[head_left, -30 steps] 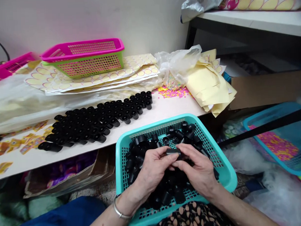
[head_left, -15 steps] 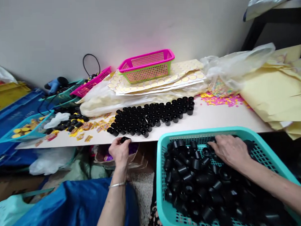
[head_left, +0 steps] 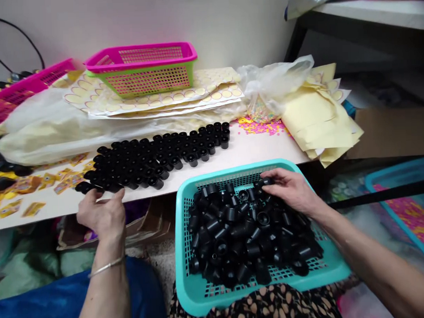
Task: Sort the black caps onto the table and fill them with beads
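My left hand (head_left: 101, 213) is at the table's front edge, thumb and fingers spread at the near left end of several rows of black plastic caps (head_left: 155, 182). Its fingertips reach the front caps, which partly hide behind them. Over the far right corner of a turquoise basket (head_left: 181, 271), my right hand (head_left: 291, 189) pinches one black cap (head_left: 267, 181) between thumb and fingers. Loose black caps (head_left: 231, 214) lie jumbled in that basket, which rests on my lap. Those on the table stand close together, hollow ends up.
A pink and green basket (head_left: 150, 80) sits on printed sheets (head_left: 216, 91) behind the rows. Small yellow packets (head_left: 32, 184) lie at left, pink and yellow bits (head_left: 264, 128) at right beside folded yellow paper (head_left: 322, 118). A dark shelf frame (head_left: 294, 38) stands at right.
The view has swung right. My left hand has moved its cap to the front of the rows and spread its fingers. My right hand has lifted a cap from the pile.
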The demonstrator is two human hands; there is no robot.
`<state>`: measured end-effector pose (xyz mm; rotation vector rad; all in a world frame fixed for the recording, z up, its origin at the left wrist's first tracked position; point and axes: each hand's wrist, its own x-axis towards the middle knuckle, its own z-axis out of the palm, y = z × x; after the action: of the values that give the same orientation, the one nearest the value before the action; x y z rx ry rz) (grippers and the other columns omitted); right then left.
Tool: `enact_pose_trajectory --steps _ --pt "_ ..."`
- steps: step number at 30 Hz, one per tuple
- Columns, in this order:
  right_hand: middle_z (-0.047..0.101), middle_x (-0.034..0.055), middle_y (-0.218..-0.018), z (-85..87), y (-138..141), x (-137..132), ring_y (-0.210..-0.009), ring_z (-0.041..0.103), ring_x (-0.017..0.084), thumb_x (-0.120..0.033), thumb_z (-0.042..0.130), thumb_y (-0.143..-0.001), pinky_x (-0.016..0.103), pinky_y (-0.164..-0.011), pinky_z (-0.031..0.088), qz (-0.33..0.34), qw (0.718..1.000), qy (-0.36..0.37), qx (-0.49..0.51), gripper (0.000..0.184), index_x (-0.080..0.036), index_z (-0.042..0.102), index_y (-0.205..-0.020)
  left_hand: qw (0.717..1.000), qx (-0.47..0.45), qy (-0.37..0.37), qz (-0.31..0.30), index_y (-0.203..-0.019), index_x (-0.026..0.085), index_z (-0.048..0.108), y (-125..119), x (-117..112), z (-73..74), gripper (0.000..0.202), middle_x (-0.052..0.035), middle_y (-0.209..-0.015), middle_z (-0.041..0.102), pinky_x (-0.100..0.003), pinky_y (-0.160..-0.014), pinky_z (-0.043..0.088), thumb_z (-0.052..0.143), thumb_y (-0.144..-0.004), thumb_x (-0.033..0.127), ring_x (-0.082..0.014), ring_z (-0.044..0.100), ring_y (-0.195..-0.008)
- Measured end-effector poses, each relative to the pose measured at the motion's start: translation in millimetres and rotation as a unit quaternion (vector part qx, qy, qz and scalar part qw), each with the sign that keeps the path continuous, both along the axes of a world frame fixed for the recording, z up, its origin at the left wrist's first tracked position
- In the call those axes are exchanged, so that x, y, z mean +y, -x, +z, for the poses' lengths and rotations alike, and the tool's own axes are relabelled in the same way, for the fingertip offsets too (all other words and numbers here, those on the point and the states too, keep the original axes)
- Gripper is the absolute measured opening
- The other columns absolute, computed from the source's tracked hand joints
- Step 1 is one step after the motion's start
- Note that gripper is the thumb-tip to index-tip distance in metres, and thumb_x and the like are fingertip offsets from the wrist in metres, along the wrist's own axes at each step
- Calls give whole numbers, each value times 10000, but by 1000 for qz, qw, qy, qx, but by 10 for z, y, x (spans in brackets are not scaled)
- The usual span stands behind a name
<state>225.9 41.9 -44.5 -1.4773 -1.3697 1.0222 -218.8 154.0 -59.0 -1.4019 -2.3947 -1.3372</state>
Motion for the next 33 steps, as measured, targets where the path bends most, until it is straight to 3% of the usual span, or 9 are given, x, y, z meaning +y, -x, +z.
enact_pose_trajectory --steps 2,4,8,10,12,18,22,26,33 --pt "674 40 -873 43 -52 -47 -777 610 159 -306 724 -697 303 -725 477 -69 993 5 94 292 -155 652 -936 998 26 -24 -45 -922 134 657 -404 -159 139 384 15 -787 583 -254 -611 416 760 -599 315 -118 496 -600" --pt "682 48 -894 69 -72 -105 -777 613 157 -303 740 -684 298 -713 485 -105 984 2 146 301 -156 665 -936 973 51 -10 -224 -896 164 665 -923 -304 287 248 -4 -792 609 -266 -656 428 675 -707 324 -147 532 -665" --pt "681 46 -941 86 -9 -276 -801 613 167 -301 758 -663 325 -738 504 -77 984 31 161 392 -177 666 -1023 709 203 143 -660 -780 176 630 -1955 -444 458 115 -46 -799 614 -296 -750 416 527 -758 130 -187 528 -794" --pt "678 44 -971 101 31 -387 -845 613 178 -304 756 -669 344 -778 503 -50 987 48 147 433 -189 651 -1073 607 289 179 -718 -772 158 619 -2319 -433 430 180 -69 -772 596 -323 -740 407 490 -707 50 -210 510 -793" --pt "671 45 -998 116 49 -504 -902 606 192 -300 762 -664 354 -816 497 -56 988 42 136 457 -196 634 -1091 564 333 207 -727 -793 142 621 -2545 -391 350 219 -92 -770 587 -346 -735 408 481 -672 24 -237 504 -820" --pt "655 7 -864 76 23 -745 -778 591 146 -287 762 -677 271 -700 493 -91 978 54 181 345 -195 645 -988 543 315 238 -741 -734 137 602 -2667 -282 224 135 -87 -772 579 -365 -784 425 514 -664 62 -246 517 -861" --pt "650 8 -929 38 52 -759 -817 588 141 -281 734 -720 280 -748 492 -79 969 51 228 344 -209 643 -1044 601 -19 284 -747 -936 151 584 -2580 -392 395 264 -60 -951 610 -341 -819 442 566 -674 126 -211 552 -903" --pt "630 18 -1015 82 116 -752 -913 590 169 -266 724 -733 320 -826 496 -66 972 17 226 373 -228 624 -1090 595 -303 295 -683 -944 162 577 -2526 -618 580 279 -38 -946 628 -281 -787 452 623 -670 139 -171 571 -880" --pt "594 24 -1000 253 213 -709 -944 569 181 -223 646 -801 312 -840 480 -47 993 -100 38 237 -252 611 -1033 642 -280 296 -650 -1099 189 619 -2502 -853 539 451 -40 -985 669 -285 -800 461 699 -656 161 -195 599 -899"
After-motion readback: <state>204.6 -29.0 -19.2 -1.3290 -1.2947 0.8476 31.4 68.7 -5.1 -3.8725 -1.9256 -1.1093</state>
